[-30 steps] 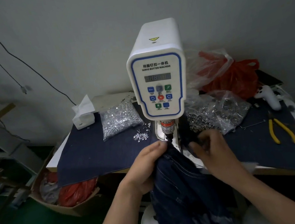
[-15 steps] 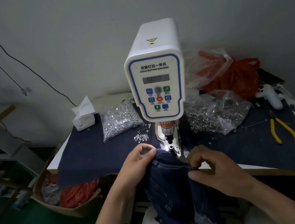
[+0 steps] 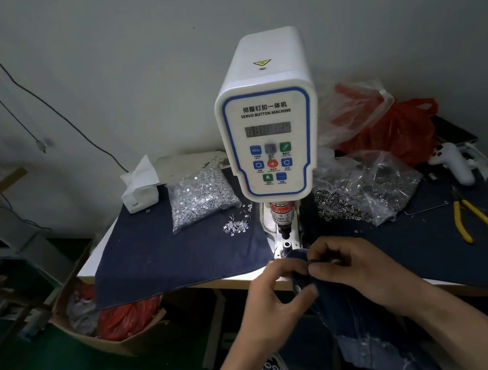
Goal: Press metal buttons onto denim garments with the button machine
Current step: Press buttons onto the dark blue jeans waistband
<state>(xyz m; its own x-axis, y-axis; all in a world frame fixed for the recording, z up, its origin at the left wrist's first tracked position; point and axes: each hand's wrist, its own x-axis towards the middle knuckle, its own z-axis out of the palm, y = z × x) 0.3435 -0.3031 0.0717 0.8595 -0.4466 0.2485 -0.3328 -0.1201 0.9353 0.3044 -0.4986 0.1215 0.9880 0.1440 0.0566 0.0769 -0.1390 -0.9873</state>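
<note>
Garment (image 3: 341, 306) now lower, pliers (image 3: 477, 222) aside.

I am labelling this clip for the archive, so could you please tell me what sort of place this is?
Most likely a small garment workshop: a servo button machine on a cloth-covered table, plastic bags of metal button parts beside it, and both hands holding dark denim below its press.

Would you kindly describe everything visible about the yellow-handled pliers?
The pliers lie flat on the dark denim cloth at the table's right side, beyond the right hand. Two long yellow handles are splayed apart toward the near edge; the dark metal head points away, toward the wall. Nothing touches them but the cloth.
</note>
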